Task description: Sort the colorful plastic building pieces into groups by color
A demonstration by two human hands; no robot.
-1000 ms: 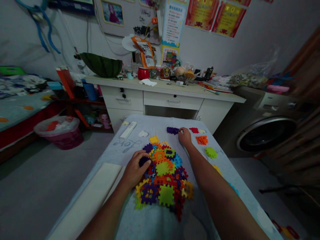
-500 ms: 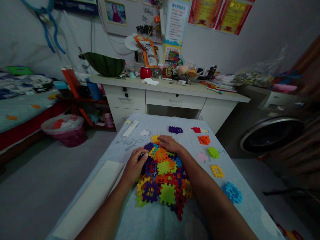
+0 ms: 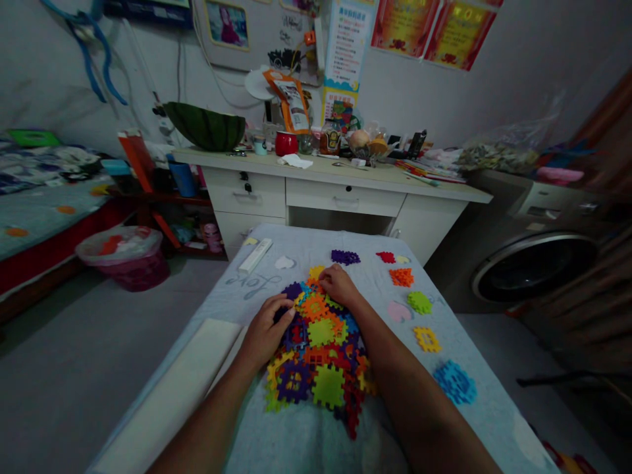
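Note:
A heap of colourful interlocking plastic tiles (image 3: 320,349) lies in the middle of a pale blue cloth-covered table (image 3: 316,438). My left hand (image 3: 266,329) rests on the heap's left edge, fingers curled over purple pieces. My right hand (image 3: 338,286) sits on the heap's far end, fingers closed on tiles near a yellow piece (image 3: 316,271). Single tiles lie along the right side: purple (image 3: 345,257), red (image 3: 386,257), orange (image 3: 401,277), green (image 3: 419,302), pink (image 3: 399,311), yellow (image 3: 427,339) and blue (image 3: 455,382).
A white remote-like bar (image 3: 255,255) and a white scrap (image 3: 284,263) lie at the table's far left. A white foam slab (image 3: 172,395) runs along the left edge. Beyond stand a cluttered white desk (image 3: 340,191), a washing machine (image 3: 533,263), a pink bin (image 3: 123,257) and a bed (image 3: 34,210).
My right hand drew back from the purple tile at the far end to the top of the heap and closed on tiles there. My left hand stayed on the heap's left side.

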